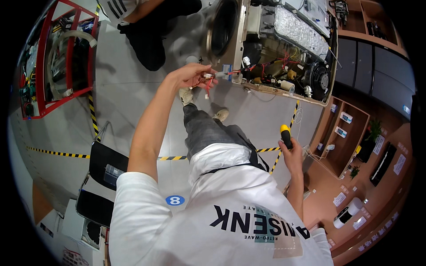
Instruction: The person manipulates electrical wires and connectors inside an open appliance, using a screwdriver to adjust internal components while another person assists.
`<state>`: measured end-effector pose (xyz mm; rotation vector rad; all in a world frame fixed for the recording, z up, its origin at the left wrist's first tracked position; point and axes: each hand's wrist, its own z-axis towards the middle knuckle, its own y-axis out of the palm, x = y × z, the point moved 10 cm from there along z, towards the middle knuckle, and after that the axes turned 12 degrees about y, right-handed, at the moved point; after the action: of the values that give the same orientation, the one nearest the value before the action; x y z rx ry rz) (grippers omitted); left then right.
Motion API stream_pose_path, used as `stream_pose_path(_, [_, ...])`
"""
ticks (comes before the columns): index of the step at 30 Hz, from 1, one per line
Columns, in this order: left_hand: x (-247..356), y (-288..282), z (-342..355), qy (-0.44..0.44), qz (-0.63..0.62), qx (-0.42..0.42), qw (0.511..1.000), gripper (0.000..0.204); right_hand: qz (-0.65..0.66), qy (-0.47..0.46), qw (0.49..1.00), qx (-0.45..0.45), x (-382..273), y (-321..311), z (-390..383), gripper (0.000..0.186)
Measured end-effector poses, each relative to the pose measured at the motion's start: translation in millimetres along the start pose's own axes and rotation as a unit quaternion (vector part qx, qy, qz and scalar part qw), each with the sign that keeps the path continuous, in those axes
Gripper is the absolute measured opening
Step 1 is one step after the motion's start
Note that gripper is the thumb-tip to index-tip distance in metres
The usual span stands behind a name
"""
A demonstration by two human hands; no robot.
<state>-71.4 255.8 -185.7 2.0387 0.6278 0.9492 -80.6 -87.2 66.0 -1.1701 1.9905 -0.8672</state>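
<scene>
Two bare hands are showing beyond my white T-shirt. On my near left, a black chair is standing, and a blue round sticker is lying on the floor near me. At right, my right hand is gripping a yellow-and-black tool handle, the fingers curling narrowly around its black part while the yellow end is pointing away from me. Striped tape is crossing the floor under my grey trousers. Farther right, a wooden shelf unit is holding small items.

Ahead, my left hand is pinching a wire bundle, fingers bent close around it; one red strand is hanging below, ending in a pale connector. The bundle is running rightward into an opened front-loading laundry machine, whose insides are showing and whose round door is standing at its left. On the far left, a red-framed cart is carrying a pale hose; between cart and machine, a co-worker in black trousers is crouching or bending, I cannot tell which.
</scene>
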Motion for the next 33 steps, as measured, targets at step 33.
stream_pose_path(33, [104.6, 68.7, 4.7, 0.367, 0.673, 0.422, 0.484, 0.036, 0.079, 0.065, 0.995, 0.011, 99.0, -35.1, 21.1, 0.032])
